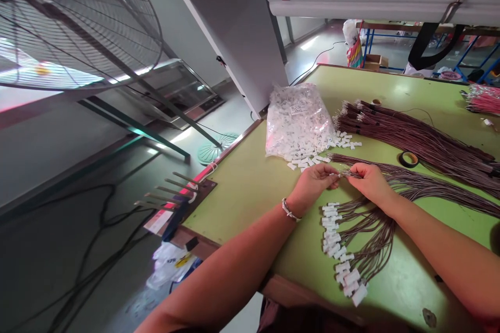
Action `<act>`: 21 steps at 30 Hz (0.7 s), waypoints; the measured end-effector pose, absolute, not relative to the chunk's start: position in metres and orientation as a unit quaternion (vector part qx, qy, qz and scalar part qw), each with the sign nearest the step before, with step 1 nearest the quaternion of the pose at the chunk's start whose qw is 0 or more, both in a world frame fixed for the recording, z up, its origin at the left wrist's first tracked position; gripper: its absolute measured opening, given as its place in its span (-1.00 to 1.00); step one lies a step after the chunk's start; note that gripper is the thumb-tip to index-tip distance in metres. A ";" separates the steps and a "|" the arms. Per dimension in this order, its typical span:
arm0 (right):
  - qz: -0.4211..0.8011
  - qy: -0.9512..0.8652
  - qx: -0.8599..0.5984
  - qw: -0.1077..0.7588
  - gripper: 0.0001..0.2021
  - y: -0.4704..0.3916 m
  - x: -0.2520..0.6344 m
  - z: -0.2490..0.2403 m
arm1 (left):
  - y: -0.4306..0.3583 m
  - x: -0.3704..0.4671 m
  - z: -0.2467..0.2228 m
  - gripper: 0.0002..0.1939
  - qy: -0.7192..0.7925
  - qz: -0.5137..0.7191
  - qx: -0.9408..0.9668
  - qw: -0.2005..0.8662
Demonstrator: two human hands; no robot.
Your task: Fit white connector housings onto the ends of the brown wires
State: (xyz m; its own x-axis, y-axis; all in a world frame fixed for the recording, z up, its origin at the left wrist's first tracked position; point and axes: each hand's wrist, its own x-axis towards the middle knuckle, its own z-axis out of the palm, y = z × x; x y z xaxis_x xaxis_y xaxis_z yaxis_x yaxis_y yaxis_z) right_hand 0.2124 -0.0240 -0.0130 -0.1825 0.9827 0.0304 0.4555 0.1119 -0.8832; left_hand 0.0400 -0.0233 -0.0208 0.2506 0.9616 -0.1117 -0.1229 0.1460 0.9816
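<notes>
Over the green tabletop my two hands meet, fingertips close together. My left hand (317,183) is closed in a pinch at the metal-tipped wire ends; whatever sits inside it is too small to make out. Brown wires (353,174) run into the pinched fingers of my right hand (369,181). Just below the hands lie finished-looking wires with white connectors (332,229) on their ends, fanned in a column. Loose white connectors (308,162) are scattered behind my left hand, beside a clear plastic bag (299,119) full of them.
A thick bundle of brown wires (410,135) lies at the back right, near a roll of black tape (408,159). Pink wires (484,99) rest at the far right. Metal prongs (172,190) stick out at the table's left edge, and a large fan (78,26) stands at left.
</notes>
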 end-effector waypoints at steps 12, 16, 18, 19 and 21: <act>0.375 -0.682 -0.532 0.333 -0.91 -0.027 0.211 -0.017 | -0.025 0.050 -0.022 -0.79 0.422 0.461 0.464 0.628; 0.344 -0.697 -0.538 0.326 -0.93 -0.027 0.211 -0.019 | -0.024 0.051 -0.025 -0.86 0.432 0.463 0.475 0.611; 0.329 -0.701 -0.544 0.322 -0.93 -0.027 0.210 -0.020 | -0.024 0.052 -0.026 -0.89 0.442 0.460 0.482 0.601; 0.324 -0.701 -0.547 0.322 -0.93 -0.027 0.209 -0.020 | -0.023 0.053 -0.027 -0.90 0.448 0.458 0.484 0.596; 0.316 -0.701 -0.551 0.324 -0.92 -0.028 0.208 -0.020 | -0.023 0.055 -0.027 -0.90 0.461 0.456 0.492 0.581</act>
State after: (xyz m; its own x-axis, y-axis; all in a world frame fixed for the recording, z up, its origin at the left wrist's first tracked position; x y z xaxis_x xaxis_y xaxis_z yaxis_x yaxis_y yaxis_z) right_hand 0.2081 -0.0277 -0.0196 -0.1816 0.9777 0.1056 0.5676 0.1919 -0.8006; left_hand 0.0545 -0.0226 -0.0274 0.1589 0.9835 -0.0867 -0.0772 0.0999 0.9920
